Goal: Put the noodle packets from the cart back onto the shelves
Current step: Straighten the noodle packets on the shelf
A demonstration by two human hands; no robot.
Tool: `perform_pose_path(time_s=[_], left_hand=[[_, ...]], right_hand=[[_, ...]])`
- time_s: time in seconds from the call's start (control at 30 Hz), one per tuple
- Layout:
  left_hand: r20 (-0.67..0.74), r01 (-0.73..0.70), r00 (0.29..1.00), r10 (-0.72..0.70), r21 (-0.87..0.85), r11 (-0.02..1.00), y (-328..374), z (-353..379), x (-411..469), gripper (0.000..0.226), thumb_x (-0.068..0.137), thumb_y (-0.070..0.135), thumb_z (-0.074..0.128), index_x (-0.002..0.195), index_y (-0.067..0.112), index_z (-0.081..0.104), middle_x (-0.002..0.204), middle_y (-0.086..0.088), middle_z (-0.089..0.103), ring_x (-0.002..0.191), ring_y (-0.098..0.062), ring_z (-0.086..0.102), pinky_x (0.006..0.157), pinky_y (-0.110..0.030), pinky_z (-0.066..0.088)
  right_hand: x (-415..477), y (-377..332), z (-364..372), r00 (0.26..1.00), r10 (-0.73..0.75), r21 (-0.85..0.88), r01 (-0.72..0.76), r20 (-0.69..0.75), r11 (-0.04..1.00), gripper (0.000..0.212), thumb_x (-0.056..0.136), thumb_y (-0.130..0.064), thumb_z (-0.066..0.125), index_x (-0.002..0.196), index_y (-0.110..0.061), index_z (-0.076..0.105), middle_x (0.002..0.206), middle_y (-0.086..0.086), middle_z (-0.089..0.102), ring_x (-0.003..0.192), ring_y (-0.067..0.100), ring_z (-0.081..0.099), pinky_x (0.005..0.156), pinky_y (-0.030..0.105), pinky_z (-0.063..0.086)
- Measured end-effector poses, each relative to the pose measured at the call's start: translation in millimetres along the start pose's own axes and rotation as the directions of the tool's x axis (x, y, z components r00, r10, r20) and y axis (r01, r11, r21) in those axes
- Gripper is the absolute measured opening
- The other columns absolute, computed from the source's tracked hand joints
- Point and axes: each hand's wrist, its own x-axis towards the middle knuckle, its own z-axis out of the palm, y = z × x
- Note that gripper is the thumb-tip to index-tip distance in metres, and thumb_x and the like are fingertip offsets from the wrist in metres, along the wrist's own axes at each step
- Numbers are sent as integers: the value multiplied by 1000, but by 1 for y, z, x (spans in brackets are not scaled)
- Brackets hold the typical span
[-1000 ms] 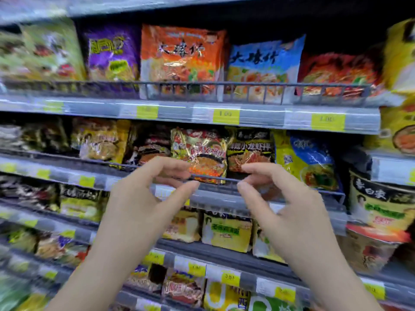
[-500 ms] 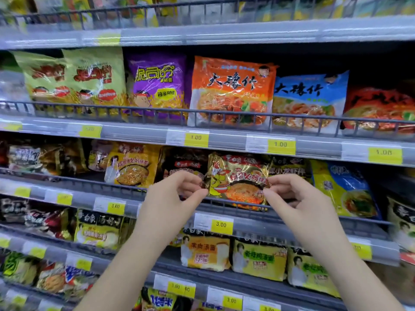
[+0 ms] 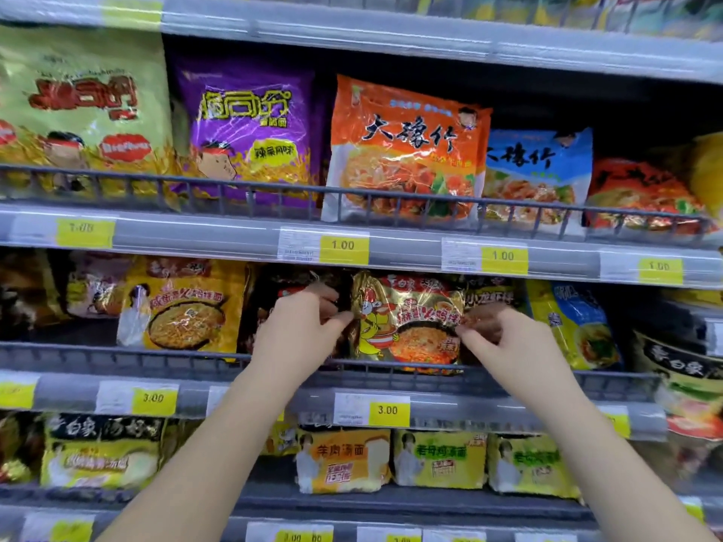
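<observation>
A gold noodle packet with a yellow chicken and a red bowl stands upright on the middle shelf, behind the dark wire rail. My left hand pinches its left edge and my right hand pinches its right edge. A black and red packet stands just left of it, partly hidden by my left hand. The cart is out of view.
Above, a shelf holds green, purple, orange and blue packets behind a rail. A yellow packet stands left on the middle shelf, a yellow-blue one right. Multipacks fill the shelf below. Cup noodles stand at right.
Both hands have reached forward to the gold packet and now pinch its two side edges. My view has tilted up and come closer to the shelves.
</observation>
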Motion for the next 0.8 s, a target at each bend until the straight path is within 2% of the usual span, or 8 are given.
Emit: perform_pose_path(time_s=[0.13,0.27,0.37,0.47,0.57,0.63,0.7,0.8], left_hand=[[47,32,998,-30,-32,999,1,9,7,26,91,47,72,110,29,72,98,15,71,98,-7,67,91,-35,57],[16,30,999,-30,-17,999,3,16,9,5,94,36,71,94,33,68,85,20,65,88,-5,62,73,-23,52],[-42,19,999,-20,-7,1000,3,19,10,6,97,26,68,91,28,70,80,22,59,77,2,55,61,-11,37],[-55,47,997,-48,-13,999,5,22,11,7,97,30,68,96,24,71,80,22,56,75,6,50,57,-15,37],[-49,65,997,-66,-25,998,5,24,11,7,98,29,67,95,23,67,83,18,59,74,-1,56,56,-20,40],[-69,73,995,-73,4,997,5,22,10,8,99,27,65,92,24,64,82,16,59,73,-2,56,57,-20,41],[-94,81,993,-76,48,996,4,21,10,13,100,27,64,87,28,60,81,13,60,73,-4,57,61,-23,47],[-111,82,991,-70,108,991,6,22,8,20,99,30,63,82,34,55,85,9,65,76,-12,62,73,-38,58]], right_hand=[[16,0,1,999,-30,11,29,41,1000,37,96,-45,69,124,-22,72,113,-6,77,99,14,68,89,32,56],[23,6,9,999,-22,131,18,26,991,33,95,-36,73,123,-18,73,95,-8,72,90,11,64,83,24,48],[24,8,16,1000,-26,186,26,-6,982,27,94,-30,75,118,-17,76,92,-7,72,90,11,66,86,26,51],[27,10,19,999,-47,220,48,-11,974,23,92,-31,76,112,-19,77,95,-6,75,92,13,68,89,29,55],[30,14,20,998,-62,243,57,11,968,15,92,-33,76,104,-24,75,82,-19,67,87,8,67,81,24,51],[32,17,20,998,-62,249,55,20,967,8,92,-35,76,96,-28,73,80,-18,69,85,6,68,73,21,49],[33,20,20,998,-59,249,53,17,967,7,92,-36,76,93,-31,70,80,-16,71,83,4,68,67,14,44],[33,22,20,997,-72,219,72,-6,973,10,93,-35,75,98,-26,75,81,-14,71,80,2,65,65,11,41]])
